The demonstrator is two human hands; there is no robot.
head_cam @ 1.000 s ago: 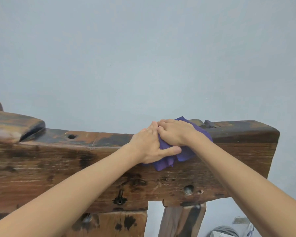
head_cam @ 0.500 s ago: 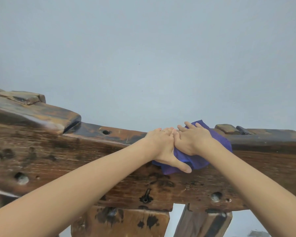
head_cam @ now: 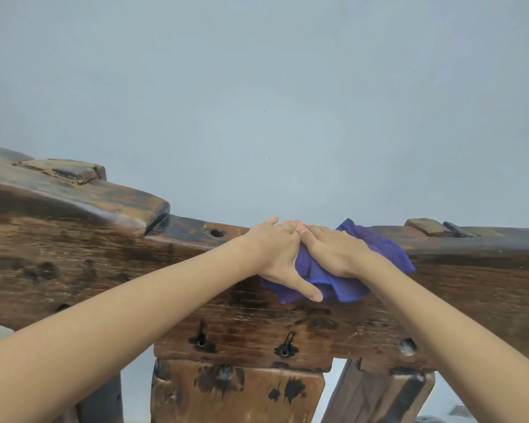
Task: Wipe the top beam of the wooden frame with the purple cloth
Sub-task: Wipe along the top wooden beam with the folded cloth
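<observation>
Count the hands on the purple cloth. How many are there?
2. The left hand presses the left part of the purple cloth, thumb down the front of the top beam. The right hand lies flat beside it on the cloth. No others seem hidden.

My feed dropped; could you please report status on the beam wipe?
Left hand, right hand flat on purple cloth. Cloth draped over top beam edge. Raised block left, wedge right.

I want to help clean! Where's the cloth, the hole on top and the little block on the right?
cloth (head_cam: 385, 248), head view, bunched right side.
hole (head_cam: 217, 233), head view, dark middle.
block (head_cam: 425, 226), head view, flat top.
</observation>
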